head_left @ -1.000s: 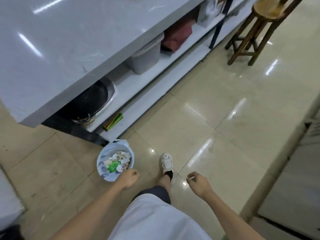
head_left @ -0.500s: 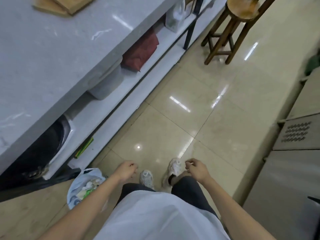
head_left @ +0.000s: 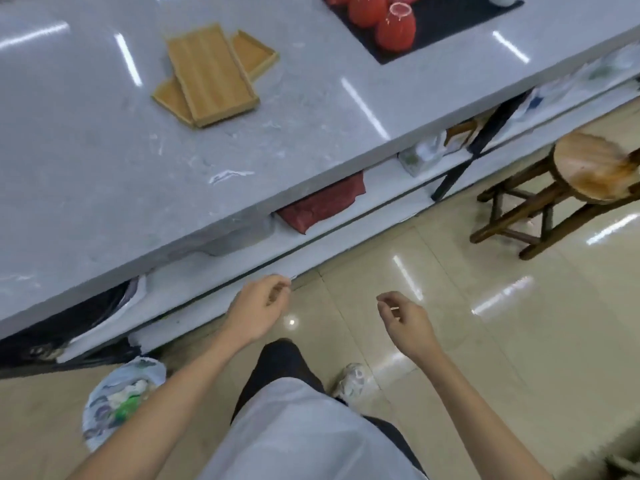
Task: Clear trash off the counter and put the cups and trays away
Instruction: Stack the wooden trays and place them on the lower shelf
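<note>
Two stacked wooden trays (head_left: pixel 211 76) lie on the grey marble counter (head_left: pixel 104 174). Red cups (head_left: pixel 396 31) stand upside down on a black mat (head_left: pixel 450 19) at the counter's far right. A small bin lined with a plastic bag (head_left: pixel 119 400) holds trash on the floor at lower left. My left hand (head_left: pixel 258 311) hangs loosely curled in front of the lower shelf, holding nothing. My right hand (head_left: pixel 403 318) hovers over the floor tiles, fingers loosely bent, also with nothing in it.
Under the counter, white shelves (head_left: pixel 346 206) carry a dark red cloth (head_left: pixel 325 204), a grey tub (head_left: pixel 239 233), a dark pan (head_left: pixel 65 320) and packages. A wooden stool (head_left: pixel 585 181) stands on the glossy tile floor at right.
The view has lifted from the bin and floor up to the counter top, bringing the trays and red cups into sight. Both hands rose and moved forward, away from the bin.
</note>
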